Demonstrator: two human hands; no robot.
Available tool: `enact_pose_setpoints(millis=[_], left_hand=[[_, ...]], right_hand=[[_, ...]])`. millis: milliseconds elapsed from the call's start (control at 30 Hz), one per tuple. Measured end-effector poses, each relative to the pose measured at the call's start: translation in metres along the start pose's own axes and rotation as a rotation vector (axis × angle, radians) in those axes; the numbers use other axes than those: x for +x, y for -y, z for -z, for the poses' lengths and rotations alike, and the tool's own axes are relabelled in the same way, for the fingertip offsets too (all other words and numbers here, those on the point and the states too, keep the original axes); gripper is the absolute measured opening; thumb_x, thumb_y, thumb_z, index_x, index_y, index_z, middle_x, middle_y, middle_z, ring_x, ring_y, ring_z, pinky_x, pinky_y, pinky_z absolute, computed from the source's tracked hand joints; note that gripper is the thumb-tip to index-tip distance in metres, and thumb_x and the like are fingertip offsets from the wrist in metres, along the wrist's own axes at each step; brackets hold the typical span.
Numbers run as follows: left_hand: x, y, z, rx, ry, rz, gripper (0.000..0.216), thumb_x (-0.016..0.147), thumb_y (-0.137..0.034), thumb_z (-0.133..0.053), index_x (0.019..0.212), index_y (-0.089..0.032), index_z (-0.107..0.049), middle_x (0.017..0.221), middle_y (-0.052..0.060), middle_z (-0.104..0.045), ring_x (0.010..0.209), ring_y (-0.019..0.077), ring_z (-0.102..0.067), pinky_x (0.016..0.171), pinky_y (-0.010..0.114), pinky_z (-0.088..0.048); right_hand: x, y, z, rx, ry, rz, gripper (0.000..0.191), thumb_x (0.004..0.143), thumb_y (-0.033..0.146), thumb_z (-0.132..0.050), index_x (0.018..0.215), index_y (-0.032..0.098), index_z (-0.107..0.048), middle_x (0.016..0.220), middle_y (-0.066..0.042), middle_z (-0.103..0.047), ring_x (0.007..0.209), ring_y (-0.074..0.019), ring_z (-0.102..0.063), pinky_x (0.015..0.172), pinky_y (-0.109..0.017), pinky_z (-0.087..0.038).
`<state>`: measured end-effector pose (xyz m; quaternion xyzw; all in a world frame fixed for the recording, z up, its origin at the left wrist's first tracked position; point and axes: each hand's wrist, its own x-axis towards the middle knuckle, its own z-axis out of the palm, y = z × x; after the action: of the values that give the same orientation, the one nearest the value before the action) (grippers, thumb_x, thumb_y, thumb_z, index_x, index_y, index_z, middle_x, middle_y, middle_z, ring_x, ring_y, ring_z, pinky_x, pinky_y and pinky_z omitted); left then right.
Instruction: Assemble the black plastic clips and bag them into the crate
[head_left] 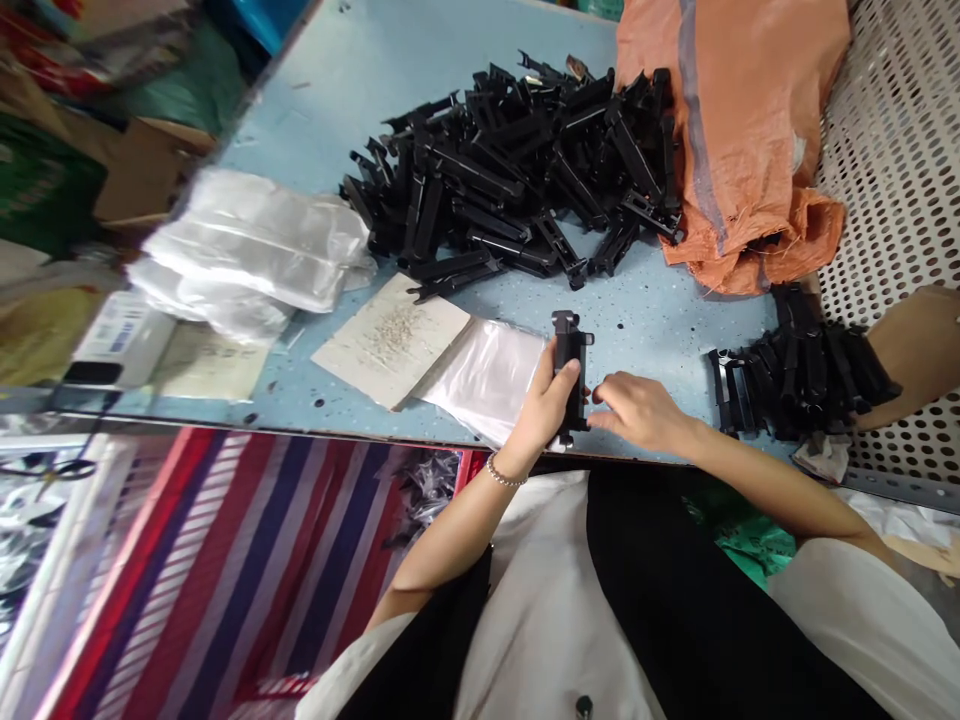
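Note:
My left hand (546, 402) grips a long black plastic clip part (570, 352) and holds it upright over the near edge of the light blue table (337, 130). My right hand (643, 410) sits just to its right, fingertips touching the lower end of the same part. Under both hands lies a clear plastic bag (484, 372). A big heap of the same black parts (510, 170) covers the far middle of the table.
An orange woven sack (739, 110) lies at the far right. A neat row of black parts (795, 375) sits beside a white perforated panel (900, 160). A stack of clear bags (251, 250) and a cardboard sheet (390, 340) lie left. A striped sack (225, 570) stands below the table.

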<state>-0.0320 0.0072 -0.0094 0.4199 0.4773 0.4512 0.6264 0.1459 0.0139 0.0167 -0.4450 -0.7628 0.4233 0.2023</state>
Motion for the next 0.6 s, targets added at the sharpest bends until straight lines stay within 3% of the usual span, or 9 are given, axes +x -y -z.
enact_pose_setpoints(millis=[67, 133, 233, 300, 333, 400, 433, 533, 600], left_hand=[[0.003, 0.001, -0.001, -0.027, -0.036, -0.005, 0.059, 0.1, -0.049, -0.054, 0.149, -0.02, -0.04, 0.079, -0.001, -0.062, 0.067, 0.0136, -0.065, 0.058, 0.024, -0.053], [0.008, 0.007, -0.002, -0.037, -0.091, -0.049, 0.058, 0.099, -0.049, -0.056, 0.148, -0.023, -0.039, 0.083, -0.001, -0.062, 0.07, 0.0134, -0.065, 0.062, 0.024, -0.053], [0.021, 0.028, -0.007, -0.017, -0.202, -0.054, 0.043, 0.102, -0.046, -0.049, 0.136, -0.022, -0.046, 0.091, 0.002, -0.064, 0.076, 0.0149, -0.065, 0.07, 0.028, -0.055], [0.028, 0.045, -0.015, 0.11, -0.221, -0.014, 0.029, 0.103, -0.042, -0.045, 0.118, -0.019, -0.055, 0.092, 0.005, -0.065, 0.08, 0.0183, -0.065, 0.075, 0.034, -0.055], [0.03, 0.054, -0.022, 0.212, -0.2, -0.021, 0.024, 0.102, -0.038, -0.046, 0.109, -0.018, -0.058, 0.094, 0.006, -0.065, 0.085, 0.0205, -0.065, 0.08, 0.037, -0.056], [0.031, 0.071, -0.038, 0.45, -0.124, -0.113, 0.016, 0.098, -0.029, -0.053, 0.104, -0.017, -0.062, 0.106, 0.012, -0.066, 0.103, 0.0264, -0.065, 0.093, 0.044, -0.054], [0.029, 0.078, -0.047, 0.563, -0.094, -0.184, 0.016, 0.095, -0.023, -0.057, 0.107, -0.016, -0.064, 0.117, 0.015, -0.065, 0.114, 0.0293, -0.062, 0.1, 0.048, -0.051], [0.024, 0.093, -0.06, 0.787, -0.091, -0.342, 0.038, 0.089, -0.011, -0.061, 0.126, -0.016, -0.063, 0.141, 0.02, -0.053, 0.134, 0.0338, -0.05, 0.112, 0.057, -0.042], [0.027, 0.094, -0.053, 0.778, -0.1, -0.355, 0.044, 0.089, -0.013, -0.062, 0.133, -0.018, -0.061, 0.142, 0.018, -0.053, 0.134, 0.0331, -0.05, 0.112, 0.058, -0.041]], right_hand=[[-0.012, 0.002, -0.013, -0.088, 0.009, -0.015, 0.042, 0.096, 0.061, -0.056, 0.08, 0.022, -0.058, 0.082, -0.007, -0.065, 0.077, -0.0209, -0.058, 0.069, -0.032, -0.041], [-0.017, 0.001, -0.019, -0.041, 0.077, -0.16, 0.039, 0.102, 0.053, -0.046, 0.081, 0.022, -0.058, 0.08, -0.005, -0.066, 0.074, -0.0198, -0.06, 0.068, -0.031, -0.042], [0.001, -0.009, -0.004, 0.021, 0.259, -0.345, 0.042, 0.104, 0.052, -0.042, 0.08, 0.022, -0.058, 0.074, -0.002, -0.067, 0.067, -0.0178, -0.062, 0.066, -0.03, -0.044], [0.034, -0.022, 0.018, -0.101, 0.175, -0.34, 0.042, 0.105, 0.051, -0.039, 0.085, 0.021, -0.062, 0.077, -0.004, -0.068, 0.07, -0.0193, -0.063, 0.07, -0.032, -0.046], [0.055, -0.03, 0.031, -0.208, 0.041, -0.307, 0.04, 0.106, 0.047, -0.038, 0.093, 0.02, -0.065, 0.083, -0.006, -0.069, 0.075, -0.0209, -0.065, 0.073, -0.033, -0.048], [0.102, -0.049, 0.054, -0.41, -0.236, -0.219, 0.033, 0.105, 0.031, -0.037, 0.118, 0.02, -0.066, 0.115, -0.013, -0.069, 0.097, -0.0264, -0.065, 0.085, -0.04, -0.051], [0.126, -0.058, 0.064, -0.485, -0.31, -0.213, 0.038, 0.102, 0.021, -0.039, 0.133, 0.02, -0.061, 0.133, -0.016, -0.062, 0.105, -0.0291, -0.064, 0.088, -0.043, -0.051], [0.176, -0.086, 0.084, -0.625, -0.303, -0.246, 0.057, 0.091, 0.007, -0.047, 0.145, 0.024, -0.056, 0.164, -0.014, -0.034, 0.12, -0.0356, -0.057, 0.095, -0.054, -0.053], [0.184, -0.098, 0.088, -0.635, -0.259, -0.235, 0.057, 0.088, 0.004, -0.047, 0.139, 0.024, -0.062, 0.165, -0.012, -0.033, 0.124, -0.0361, -0.057, 0.098, -0.058, -0.053]])
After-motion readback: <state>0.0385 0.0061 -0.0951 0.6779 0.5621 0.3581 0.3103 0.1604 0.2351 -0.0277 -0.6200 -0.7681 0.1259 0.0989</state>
